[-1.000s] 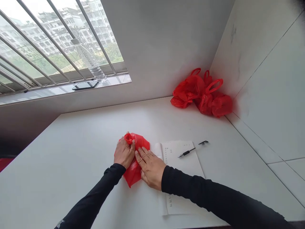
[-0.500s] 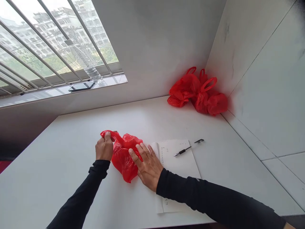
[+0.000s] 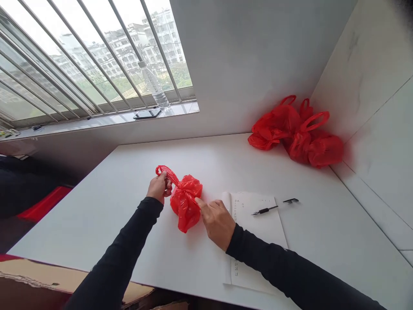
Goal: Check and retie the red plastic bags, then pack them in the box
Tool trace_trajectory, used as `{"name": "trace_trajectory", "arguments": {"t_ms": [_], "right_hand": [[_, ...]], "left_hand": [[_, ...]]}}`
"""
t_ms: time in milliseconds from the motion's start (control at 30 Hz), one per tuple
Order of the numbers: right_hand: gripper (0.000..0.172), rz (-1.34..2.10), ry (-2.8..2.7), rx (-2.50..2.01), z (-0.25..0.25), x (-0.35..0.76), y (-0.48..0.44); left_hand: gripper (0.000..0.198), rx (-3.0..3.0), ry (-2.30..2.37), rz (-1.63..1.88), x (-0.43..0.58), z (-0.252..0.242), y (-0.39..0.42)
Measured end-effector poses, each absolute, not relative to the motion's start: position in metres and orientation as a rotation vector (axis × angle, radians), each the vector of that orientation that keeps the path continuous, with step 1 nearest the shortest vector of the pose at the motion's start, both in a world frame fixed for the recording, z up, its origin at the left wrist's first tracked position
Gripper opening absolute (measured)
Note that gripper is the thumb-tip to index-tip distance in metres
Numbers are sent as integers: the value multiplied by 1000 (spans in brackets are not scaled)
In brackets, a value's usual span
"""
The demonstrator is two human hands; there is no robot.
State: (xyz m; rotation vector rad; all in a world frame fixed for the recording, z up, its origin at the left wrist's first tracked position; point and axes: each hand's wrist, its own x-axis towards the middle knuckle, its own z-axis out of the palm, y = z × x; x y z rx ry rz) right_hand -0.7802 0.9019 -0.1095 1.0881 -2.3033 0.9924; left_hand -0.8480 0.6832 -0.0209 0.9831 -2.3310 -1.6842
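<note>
A small red plastic bag (image 3: 186, 200) lies bunched on the white table (image 3: 129, 181). My left hand (image 3: 158, 187) is closed on one of the bag's handles, pulling it out to the left and up. On the bag's right side my right hand (image 3: 215, 218) has its fingers closed on the plastic, with the index finger lying along it. Both arms wear black sleeves.
A sheet of paper with writing (image 3: 254, 228) lies right of the bag, with a black pen (image 3: 266, 210) and its cap (image 3: 292, 200) on it. Other red bags (image 3: 297, 133) sit in the far right corner. A bottle (image 3: 155, 86) and phone (image 3: 147, 113) rest on the window sill. Cardboard (image 3: 32, 275) shows below the table's near edge.
My left hand has drawn a handle out of the bag to the left. My right hand went from pressing flat on the bag to gripping its right side. The view has shifted left.
</note>
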Motion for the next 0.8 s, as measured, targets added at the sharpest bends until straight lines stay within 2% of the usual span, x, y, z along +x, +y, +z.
{"name": "trace_trajectory", "arguments": {"t_ms": [200, 433, 533, 633, 733, 800], "right_hand": [[57, 1156, -2152, 1177, -100, -776, 911], [51, 1358, -2080, 1309, -102, -756, 919], [55, 1482, -2116, 1255, -104, -751, 923], [55, 1565, -2240, 1167, -107, -751, 927], [56, 1612, -2436, 1065, -107, -750, 931], [58, 1629, -2539, 1011, -106, -749, 933]], "left_hand": [[41, 1015, -2510, -1548, -831, -20, 690], [14, 793, -2623, -1423, -804, -12, 734], [6, 713, -2455, -1454, -790, 22, 711], [17, 653, -2246, -1469, -756, 76, 667], [18, 632, -2023, -1365, -705, 123, 618], [13, 655, -1818, -1235, -665, 135, 587]]}}
